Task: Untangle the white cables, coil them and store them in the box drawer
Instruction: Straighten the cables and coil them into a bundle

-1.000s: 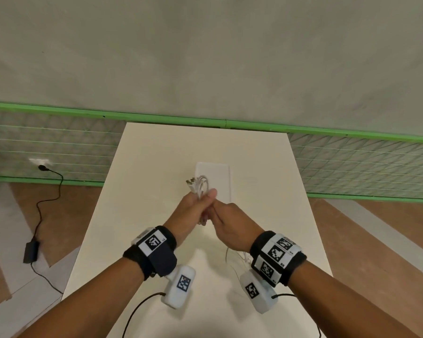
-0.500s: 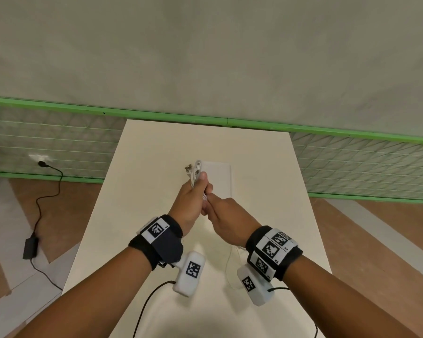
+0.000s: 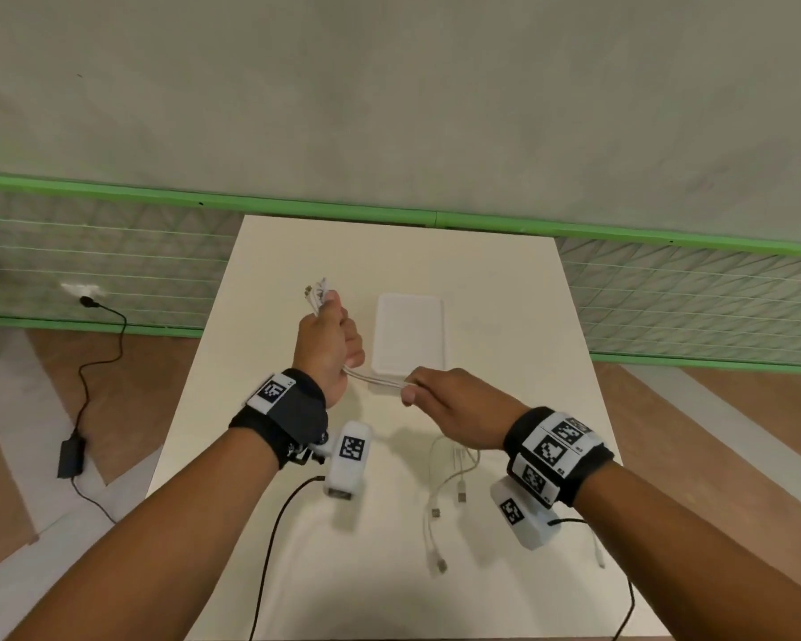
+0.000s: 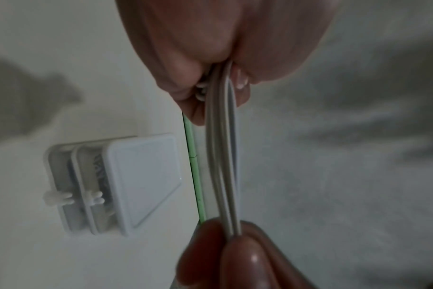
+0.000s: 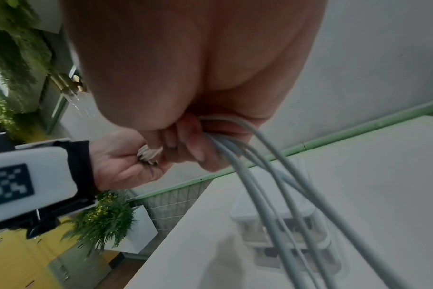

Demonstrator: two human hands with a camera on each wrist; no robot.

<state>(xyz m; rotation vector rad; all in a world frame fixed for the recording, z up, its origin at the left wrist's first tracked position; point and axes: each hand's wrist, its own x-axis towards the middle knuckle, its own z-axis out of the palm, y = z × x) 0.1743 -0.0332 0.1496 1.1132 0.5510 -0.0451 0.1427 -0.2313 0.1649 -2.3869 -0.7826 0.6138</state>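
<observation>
Gripping white cables (image 3: 374,380), both hands' fingers (image 3: 411,390) curl tight around them.

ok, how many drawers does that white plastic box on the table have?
2. The left wrist view shows the white plastic box from its front. The upper drawer sits just under the top panel and the lower drawer sits against the table. Each has a small knob, and none seems hidden.
</observation>
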